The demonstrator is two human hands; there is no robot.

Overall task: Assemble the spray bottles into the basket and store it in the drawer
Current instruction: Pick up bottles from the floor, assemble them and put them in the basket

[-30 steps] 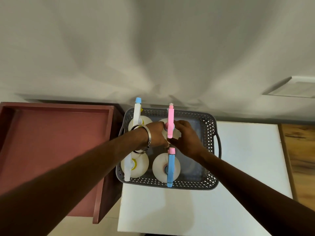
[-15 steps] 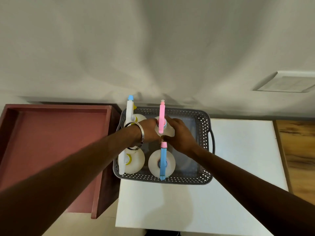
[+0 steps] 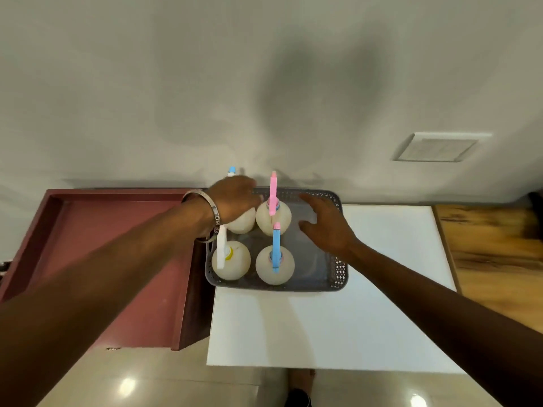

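Observation:
A grey perforated basket (image 3: 340,274) stands on the white table (image 3: 367,324) against the wall. Several white spray bottles stand in its left half: a pink-headed bottle (image 3: 273,214) at the back, a blue-headed bottle (image 3: 274,264) in front of it, a white-headed bottle with a yellow collar (image 3: 232,261) at front left, and a blue-tipped bottle (image 3: 244,224) at back left. My left hand (image 3: 233,198) hovers over that back-left bottle's head, fingers loose and holding nothing. My right hand (image 3: 326,227) is spread open above the basket's bare right half.
An open maroon drawer (image 3: 111,248) lies directly left of the basket, its side wall touching the table's left edge. The wall rises right behind the basket, with a white plate (image 3: 437,148) on it. A wooden surface (image 3: 493,248) borders the table on the right.
Both hands have let go of the pink-headed bottle. The left hand moved left over the back-left bottle, and the right hand moved right and spread open. The view shifted slightly.

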